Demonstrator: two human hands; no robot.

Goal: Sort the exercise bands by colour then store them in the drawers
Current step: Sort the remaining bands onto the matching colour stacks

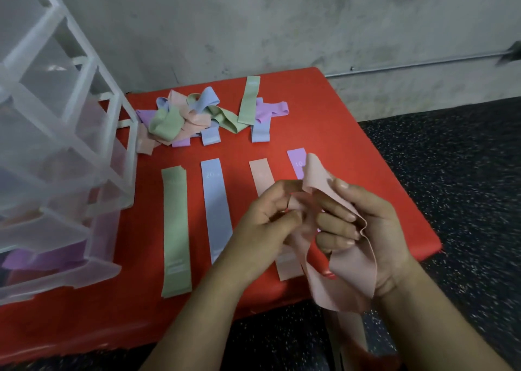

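Observation:
Both hands hold one crumpled pink band (348, 269) above the front right of the red table (338, 150). My left hand (265, 221) pinches a fold of it, and my right hand (363, 224) curls its fingers round the rest. Flat on the table lie a green band (175, 232), a blue band (215, 207), a pink band (262, 174) and a purple band (296, 159), the last two partly hidden by my hands. A tangled heap of mixed bands (186, 116) sits at the back.
A clear plastic drawer unit (56, 150) stands on the table's left side, its lowest drawer (50, 260) holding purple bands. A green band (249, 99) lies over purple and blue ones at the back. Grey wall behind, dark speckled floor to the right.

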